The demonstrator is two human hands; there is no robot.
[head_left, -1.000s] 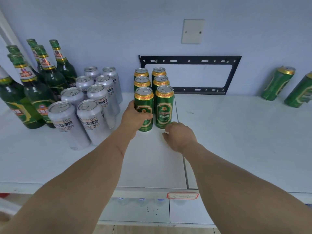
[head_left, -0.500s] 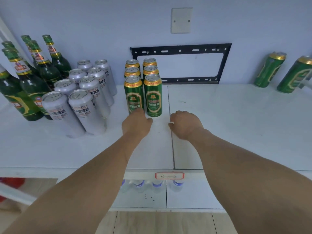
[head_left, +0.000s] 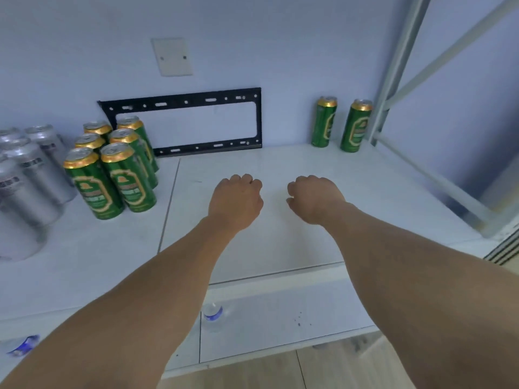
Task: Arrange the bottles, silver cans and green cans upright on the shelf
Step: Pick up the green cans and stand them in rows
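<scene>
Several green cans (head_left: pixel 112 175) stand upright in a tight block at the left of the white shelf (head_left: pixel 280 248). Left of them stand several silver cans (head_left: pixel 31 175), cut off by the frame edge. Two more green cans (head_left: pixel 324 122) (head_left: pixel 355 126) stand upright at the back right by the wall. My left hand (head_left: pixel 236 200) and my right hand (head_left: pixel 314 197) hover side by side over the middle of the shelf, fingers loosely curled, holding nothing. No bottles are in view.
A black metal bracket (head_left: pixel 182 102) is fixed to the wall behind the shelf. A grey shelf post with a diagonal brace (head_left: pixel 393 66) bounds the right side. A water bottle (head_left: pixel 213 313) stands on the lower shelf.
The view has swung right, so the bottles left the frame. Both hands have moved right, away from the green can block, towards the shelf's middle. The two right-hand cans are nearer.
</scene>
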